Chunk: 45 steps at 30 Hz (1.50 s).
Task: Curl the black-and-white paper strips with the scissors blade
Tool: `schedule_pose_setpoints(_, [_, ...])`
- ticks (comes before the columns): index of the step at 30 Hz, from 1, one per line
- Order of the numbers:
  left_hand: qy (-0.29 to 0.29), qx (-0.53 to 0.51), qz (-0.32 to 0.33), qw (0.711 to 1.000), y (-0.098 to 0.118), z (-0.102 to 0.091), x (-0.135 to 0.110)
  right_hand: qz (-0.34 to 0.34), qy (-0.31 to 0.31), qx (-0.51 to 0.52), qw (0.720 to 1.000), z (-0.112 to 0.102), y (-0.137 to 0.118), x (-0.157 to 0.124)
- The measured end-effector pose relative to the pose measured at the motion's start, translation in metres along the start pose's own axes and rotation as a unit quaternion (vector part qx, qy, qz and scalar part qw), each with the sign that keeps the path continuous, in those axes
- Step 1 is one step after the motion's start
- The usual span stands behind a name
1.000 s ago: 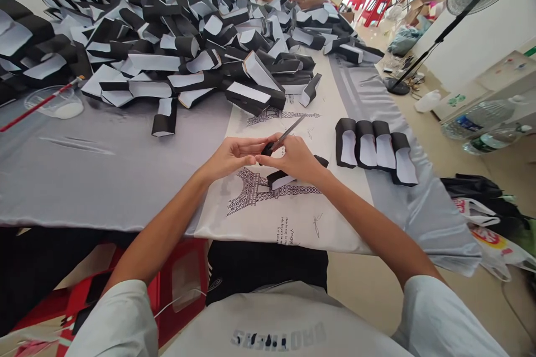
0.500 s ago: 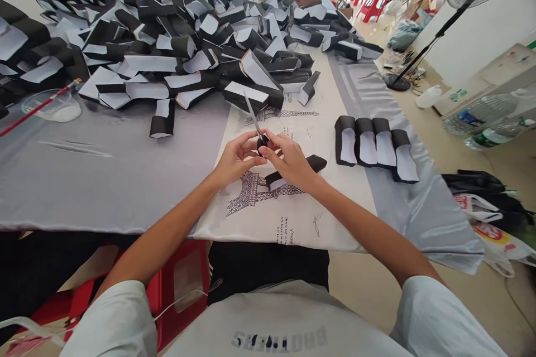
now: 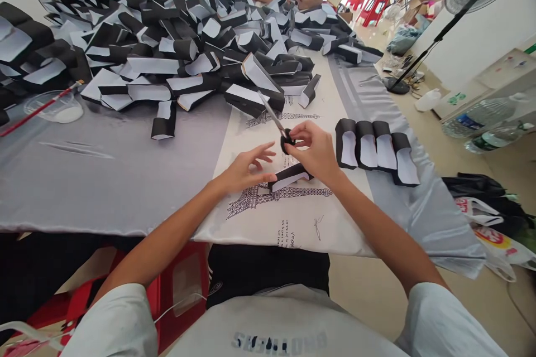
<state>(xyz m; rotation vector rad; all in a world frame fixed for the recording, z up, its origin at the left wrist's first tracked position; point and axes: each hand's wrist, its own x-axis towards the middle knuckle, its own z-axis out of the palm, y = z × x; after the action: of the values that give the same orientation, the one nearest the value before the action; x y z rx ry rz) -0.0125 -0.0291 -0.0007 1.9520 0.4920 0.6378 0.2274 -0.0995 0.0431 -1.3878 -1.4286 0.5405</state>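
My right hand grips a pair of scissors by the black handles, the blades pointing up and to the left. My left hand has its fingers apart and holds nothing; its thumb is close to one end of a folded black-and-white paper piece. I cannot tell whether the thumb touches it. That piece lies below my right hand on the cloth printed with a tower. Several similar folded pieces stand in a row to the right.
A large heap of black-and-white folded paper pieces covers the far side. At left is a clear dish with a red stick across it. People sit opposite. A standing fan and bottles are on the right.
My hands have moved apart. The scissors, held between both hands before, have gone right with my right hand. My left hand has opened and come lower, near the folded piece.
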Motion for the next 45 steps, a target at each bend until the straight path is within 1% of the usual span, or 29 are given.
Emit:
schedule_pose_setpoints(3, [-0.059,0.022,-0.026,0.998,0.009,0.003,-0.002,-0.027,0.042,-0.068,0.996,-0.023,0.018,0.000])
schedule_pose_setpoints(5, [-0.075,0.026,-0.037,0.996,0.012,0.004,-0.002,-0.044,0.064,-0.102,0.992,-0.036,0.031,-0.002])
schedule_pose_setpoints(7, [-0.062,0.016,-0.047,0.997,0.012,0.003,-0.003,-0.066,0.095,-0.119,0.986,-0.044,0.042,-0.006])
schedule_pose_setpoints(10, [-0.005,-0.028,-0.080,0.996,0.007,-0.002,-0.002,-0.068,0.105,-0.119,0.985,-0.049,0.053,-0.009])
schedule_pose_setpoints(13, [0.065,-0.081,-0.137,0.985,0.002,-0.007,0.000,-0.066,0.108,-0.100,0.987,-0.049,0.057,-0.009])
schedule_pose_setpoints(16, [0.145,-0.136,-0.179,0.964,0.000,-0.011,0.004,-0.063,0.103,-0.086,0.989,-0.049,0.060,-0.007])
schedule_pose_setpoints(18, [0.171,-0.176,-0.193,0.950,0.000,-0.013,0.005,-0.054,0.095,-0.079,0.991,-0.048,0.061,-0.008])
schedule_pose_setpoints(21, [0.162,-0.224,-0.192,0.942,0.002,-0.012,0.006,-0.024,0.077,-0.059,0.995,-0.044,0.062,-0.011])
schedule_pose_setpoints(24, [0.151,-0.254,-0.185,0.937,0.001,-0.011,0.006,-0.002,0.043,-0.027,0.999,-0.037,0.060,-0.016])
schedule_pose_setpoints(27, [0.152,-0.263,-0.186,0.934,-0.002,-0.010,0.006,0.007,0.001,-0.008,1.000,-0.030,0.055,-0.023])
schedule_pose_setpoints(30, [0.155,-0.260,-0.189,0.934,-0.005,-0.010,0.006,0.006,-0.031,-0.020,0.999,-0.026,0.052,-0.027])
schedule_pose_setpoints(34, [0.158,-0.248,-0.185,0.938,-0.006,-0.010,0.007,0.000,-0.032,-0.036,0.999,-0.023,0.054,-0.028])
schedule_pose_setpoints(39, [0.136,-0.235,-0.188,0.944,-0.001,-0.013,0.007,-0.005,-0.015,-0.067,0.998,-0.023,0.055,-0.025])
schedule_pose_setpoints(45, [0.135,-0.249,-0.172,0.943,-0.004,-0.015,0.007,-0.012,-0.055,-0.090,0.994,-0.025,0.051,-0.027])
